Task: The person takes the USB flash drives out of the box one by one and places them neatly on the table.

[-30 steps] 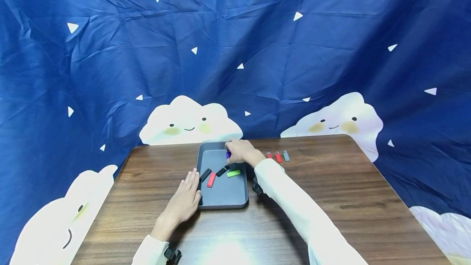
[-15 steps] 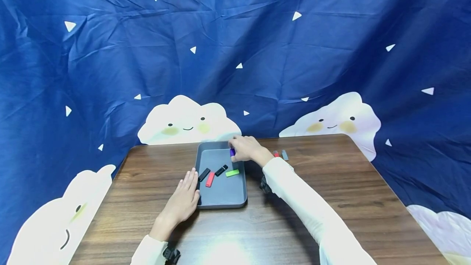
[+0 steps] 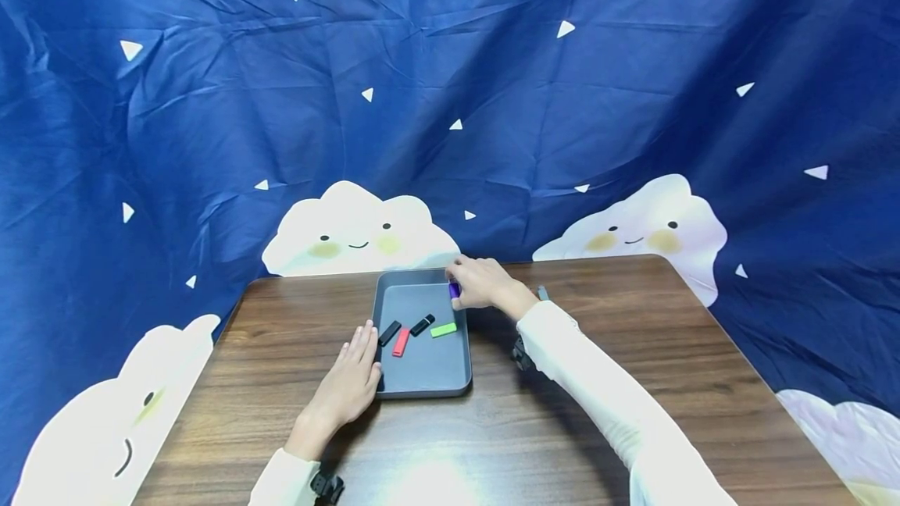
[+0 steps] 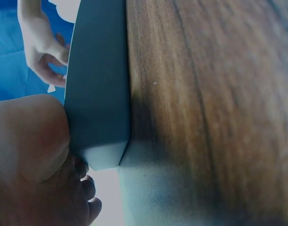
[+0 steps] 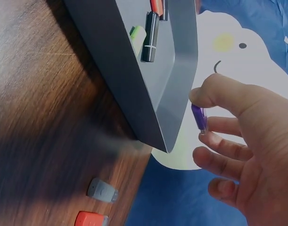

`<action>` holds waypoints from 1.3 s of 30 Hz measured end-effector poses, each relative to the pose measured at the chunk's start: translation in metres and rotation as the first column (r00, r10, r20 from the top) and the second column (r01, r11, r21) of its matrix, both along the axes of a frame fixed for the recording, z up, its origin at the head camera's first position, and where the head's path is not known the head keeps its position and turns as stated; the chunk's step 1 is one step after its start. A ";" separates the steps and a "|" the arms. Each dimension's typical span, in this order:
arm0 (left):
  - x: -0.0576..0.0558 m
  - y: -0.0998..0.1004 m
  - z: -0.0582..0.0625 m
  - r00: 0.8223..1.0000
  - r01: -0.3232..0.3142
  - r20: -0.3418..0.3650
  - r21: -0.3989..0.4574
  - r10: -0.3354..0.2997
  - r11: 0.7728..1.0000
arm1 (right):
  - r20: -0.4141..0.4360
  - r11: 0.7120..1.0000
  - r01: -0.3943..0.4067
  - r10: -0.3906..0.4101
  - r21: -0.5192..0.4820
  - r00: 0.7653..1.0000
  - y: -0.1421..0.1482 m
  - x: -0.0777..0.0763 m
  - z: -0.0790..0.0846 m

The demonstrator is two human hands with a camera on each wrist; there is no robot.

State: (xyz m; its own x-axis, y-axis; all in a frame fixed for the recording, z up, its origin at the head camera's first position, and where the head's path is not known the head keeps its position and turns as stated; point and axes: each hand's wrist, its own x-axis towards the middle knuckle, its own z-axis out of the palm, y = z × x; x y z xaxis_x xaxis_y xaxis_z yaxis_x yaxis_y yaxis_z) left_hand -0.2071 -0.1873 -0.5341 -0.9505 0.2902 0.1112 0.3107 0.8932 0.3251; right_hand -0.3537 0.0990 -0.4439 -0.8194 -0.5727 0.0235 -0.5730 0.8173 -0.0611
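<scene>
The head camera looks down from farther back; both wrist cameras sit close, all sharing the grey tray (image 3: 422,369).

The grey tray (image 3: 422,377) sits mid-table. Its near half is bare floor; toward the middle lie two black sticks (image 3: 391,333), a red one (image 3: 401,343) and a green one (image 3: 444,329). The left hand (image 3: 349,383) blocks the tray's left wall, the right hand (image 3: 478,283) its far right corner. Right of the tray, beyond the small pieces (image 5: 102,190), the table (image 3: 668,350) lies open.
</scene>
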 end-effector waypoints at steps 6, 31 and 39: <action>-0.001 0.000 -0.001 1.000 0.000 -0.002 -0.002 0.000 1.000 | -0.015 1.000 0.010 -0.010 -0.001 1.000 0.007 0.001 0.000; 0.000 0.000 0.000 1.000 -0.002 0.003 0.001 0.002 1.000 | -0.098 1.000 0.014 -0.017 -0.028 0.995 0.048 0.012 0.008; 0.000 0.001 0.001 1.000 -0.004 0.005 0.000 0.004 1.000 | -0.123 0.998 0.007 -0.015 -0.064 0.992 0.064 0.012 0.003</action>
